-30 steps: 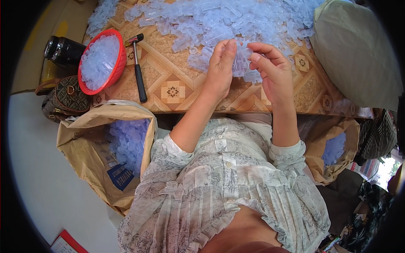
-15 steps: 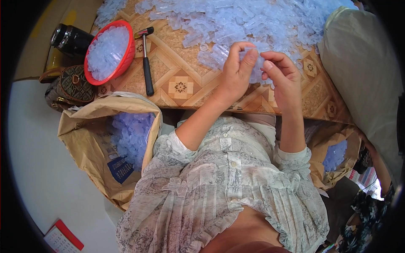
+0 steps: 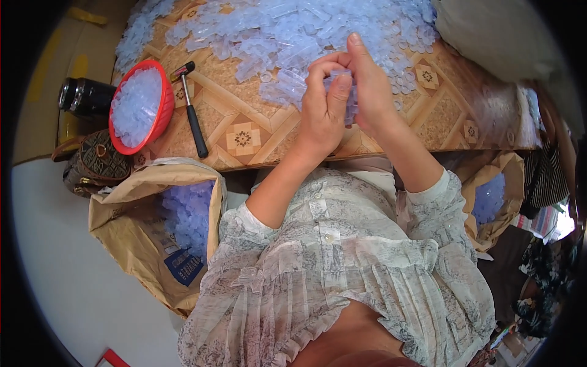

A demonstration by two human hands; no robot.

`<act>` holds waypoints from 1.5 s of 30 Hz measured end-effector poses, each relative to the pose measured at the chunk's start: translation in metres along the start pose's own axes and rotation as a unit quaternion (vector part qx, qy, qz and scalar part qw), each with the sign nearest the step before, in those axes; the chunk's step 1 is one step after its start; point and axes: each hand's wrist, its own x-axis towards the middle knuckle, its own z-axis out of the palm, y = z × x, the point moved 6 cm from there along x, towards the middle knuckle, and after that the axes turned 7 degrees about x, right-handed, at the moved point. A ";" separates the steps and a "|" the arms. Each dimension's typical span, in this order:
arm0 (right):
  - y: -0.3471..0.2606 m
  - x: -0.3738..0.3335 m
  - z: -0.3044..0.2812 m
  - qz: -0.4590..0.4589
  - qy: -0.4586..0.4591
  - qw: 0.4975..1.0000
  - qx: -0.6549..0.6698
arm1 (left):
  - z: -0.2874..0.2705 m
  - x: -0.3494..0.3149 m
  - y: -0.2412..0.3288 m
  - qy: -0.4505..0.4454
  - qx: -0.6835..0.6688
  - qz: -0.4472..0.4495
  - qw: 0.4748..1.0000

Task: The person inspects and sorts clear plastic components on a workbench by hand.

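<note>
My left hand [image 3: 324, 113] is closed round a small bunch of clear bluish plastic tubes [image 3: 351, 110], its thumb folded over them. Against the other side of the bunch rests the palm of my right hand [image 3: 376, 88], fingers stretched out flat and pointing away from me. Both hands are just above the near edge of a large heap of similar translucent pieces [image 3: 269, 46] spread on the table [image 3: 281, 131]. Small clear rings or caps lie right of my right hand. My fingers partly hide the held pieces.
Left on the table are a red bowl [image 3: 166, 113] full of translucent pieces, a black-handled hammer [image 3: 194, 125] and a dark jar [image 3: 92, 98]. A patterned bag [image 3: 98, 162] sits beside them. Open paper sacks [image 3: 131, 229] with bluish pieces flank me. A pale sack [image 3: 495, 37] stands far right.
My right hand has gone from a fingertip pinch to lying flat against the pieces in my left hand. The view has shifted, and a blur now shows at the table's right side.
</note>
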 end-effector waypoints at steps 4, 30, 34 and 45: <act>0.006 0.003 0.001 -0.054 -0.026 0.998 -0.007 | -0.003 -0.005 0.005 0.021 0.078 0.081 0.993; -0.007 -0.059 -0.054 -0.203 -0.057 0.801 -0.561 | -0.043 -0.011 -0.023 -0.093 -0.102 -0.285 0.948; -0.004 -0.048 -0.052 -0.243 -0.057 0.784 -0.569 | -0.045 -0.016 -0.030 -0.096 -0.007 -0.313 0.945; -0.015 -0.053 -0.013 -0.222 -0.080 0.890 -0.390 | -0.046 -0.019 -0.018 -0.045 -0.045 -0.251 0.966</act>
